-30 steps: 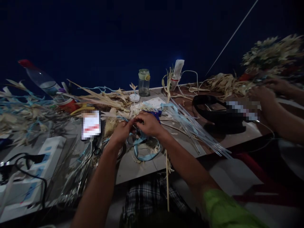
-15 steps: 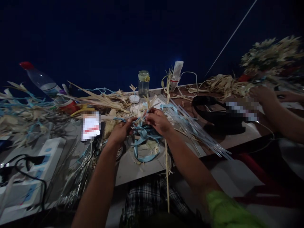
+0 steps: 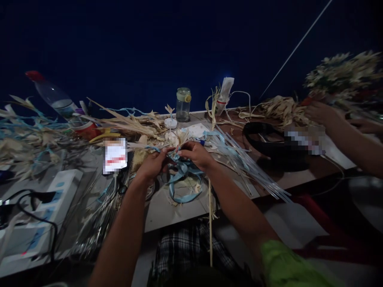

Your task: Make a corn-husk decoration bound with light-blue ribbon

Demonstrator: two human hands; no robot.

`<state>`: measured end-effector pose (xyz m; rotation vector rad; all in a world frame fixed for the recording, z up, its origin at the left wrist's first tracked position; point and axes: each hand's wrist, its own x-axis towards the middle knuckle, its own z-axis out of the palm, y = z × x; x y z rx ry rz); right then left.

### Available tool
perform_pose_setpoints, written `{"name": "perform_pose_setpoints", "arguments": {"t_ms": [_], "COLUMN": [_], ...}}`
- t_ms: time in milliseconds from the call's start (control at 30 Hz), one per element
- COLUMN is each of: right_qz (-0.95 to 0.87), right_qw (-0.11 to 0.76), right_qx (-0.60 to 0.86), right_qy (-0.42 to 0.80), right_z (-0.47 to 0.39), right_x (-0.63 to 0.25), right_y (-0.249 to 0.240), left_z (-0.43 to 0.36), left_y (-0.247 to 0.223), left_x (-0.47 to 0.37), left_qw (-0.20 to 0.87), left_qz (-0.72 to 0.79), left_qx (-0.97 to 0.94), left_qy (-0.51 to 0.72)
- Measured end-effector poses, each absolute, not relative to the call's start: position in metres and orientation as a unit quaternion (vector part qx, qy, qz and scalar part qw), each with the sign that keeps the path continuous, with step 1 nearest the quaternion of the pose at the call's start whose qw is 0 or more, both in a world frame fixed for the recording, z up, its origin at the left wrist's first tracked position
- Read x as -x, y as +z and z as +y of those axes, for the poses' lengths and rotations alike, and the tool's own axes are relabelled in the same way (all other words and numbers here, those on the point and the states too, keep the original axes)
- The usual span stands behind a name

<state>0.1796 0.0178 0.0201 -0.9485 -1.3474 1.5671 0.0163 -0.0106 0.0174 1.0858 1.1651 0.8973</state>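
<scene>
Power strip (image 3: pixel 61 199) lies at the near left, within easy reach of plugs. A phone (image 3: pixel 115 159) rests beside it, probably turned up so its screen can be glanced at, with a cable at its lower edge. Next come the hands, nearly meeting: the left hand (image 3: pixel 154 164) pinches a blue-wrapped stem (image 3: pixel 152 148), which juts out leftward, seemingly to keep it steady. The right hand (image 3: pixel 196 155) has thumb and fingers pressed together on blue ribbon (image 3: pixel 178 154) close by, perhaps to control its tension; the exact contact is too small to tell. Pale petals (image 3: pixel 179 137) stand just beyond the fingertips. Slack ribbon curls below, likely left loose so it can run freely. Clear rods (image 3: pixel 257 173) slant away at the right, near enough to pick from.

The table (image 3: pixel 164 217) is grey, browner toward the right, littered with husks. A jar (image 3: pixel 183 107) stands at the back before a dark blue wall (image 3: pixel 134 52). Far right, a co-worker's hand (image 3: pixel 323 113) reaches among husks. The room is dim.
</scene>
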Motion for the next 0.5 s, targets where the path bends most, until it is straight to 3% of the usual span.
{"name": "perform_pose_setpoints", "arguments": {"t_ms": [500], "right_qz": [-0.55], "right_qw": [0.446], "right_qx": [0.388], "right_qy": [0.59], "right_z": [0.0189], "right_x": [-0.1786], "right_y": [0.017], "left_z": [-0.0139], "left_y": [0.0263], "left_x": [-0.0158], "left_qw": [0.632], "left_qz": [0.48], "left_qx": [-0.455], "left_qy": [0.405]}}
